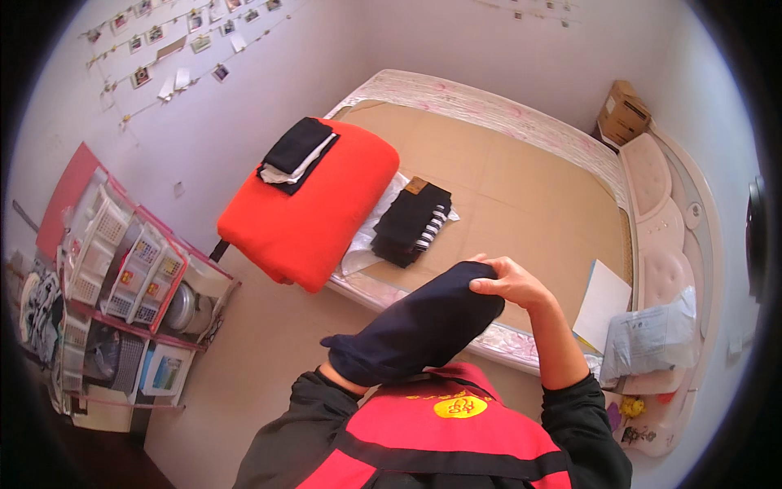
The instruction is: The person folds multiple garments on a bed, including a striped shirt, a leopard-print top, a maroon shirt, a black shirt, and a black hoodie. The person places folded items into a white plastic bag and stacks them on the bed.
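Note:
A folded dark navy garment (421, 318) is held up in front of my chest. My right hand (504, 282) grips its far right end, thumb on top and fingers around the edge. The cloth covers my left hand; only the wrist shows at the garment's lower left, so its grip cannot be seen. Beyond the garment, a stack of folded black clothes (410, 223) with a black-and-white striped piece (432, 227) lies on the bed, partly on clear plastic (360, 260).
A thick folded orange-red blanket (317, 226) bears more folded black and white clothes (299, 150). The bed has a tan mat (519, 202) and a padded headboard (663, 263). At right lie a white board (602, 302) and a plastic-wrapped package (650, 339). Shelving with baskets (143, 275) stands at left.

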### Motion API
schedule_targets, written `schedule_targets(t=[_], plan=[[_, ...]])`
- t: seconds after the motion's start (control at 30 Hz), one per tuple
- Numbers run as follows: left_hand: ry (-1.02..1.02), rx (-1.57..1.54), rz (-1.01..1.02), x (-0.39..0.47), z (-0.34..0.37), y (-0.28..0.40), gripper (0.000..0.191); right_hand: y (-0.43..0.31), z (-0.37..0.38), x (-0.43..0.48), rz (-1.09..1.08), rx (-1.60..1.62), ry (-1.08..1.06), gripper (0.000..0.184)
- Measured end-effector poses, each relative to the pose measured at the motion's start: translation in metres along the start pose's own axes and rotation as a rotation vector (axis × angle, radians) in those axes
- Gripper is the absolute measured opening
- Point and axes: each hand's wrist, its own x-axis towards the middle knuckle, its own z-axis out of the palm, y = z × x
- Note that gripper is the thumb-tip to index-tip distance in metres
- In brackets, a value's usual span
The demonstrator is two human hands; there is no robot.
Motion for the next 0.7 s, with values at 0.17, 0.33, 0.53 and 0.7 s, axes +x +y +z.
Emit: schedule_targets(t=[0.17,0.33,0.53,0.7], plan=[[0.024,0.131,-0.067,-0.003,-0.009,0.021,0.046,0.003,0.001,-0.004,0.038,0.124,-0.097,0.036],[0.033,0.065,-0.163,-0.012,-0.02,0.025,0.049,0.004,-0.024,0.002,-0.069,0.633,0.221,0.019],[0.124,-0.235,-0.08,-0.028,-0.022,-0.013,0.052,0.003,-0.058,0.003,-0.142,0.95,0.524,0.018],[0.156,-0.392,-0.164,-0.023,-0.026,-0.008,0.059,0.023,-0.089,-0.013,-0.183,0.906,0.573,0.017]])
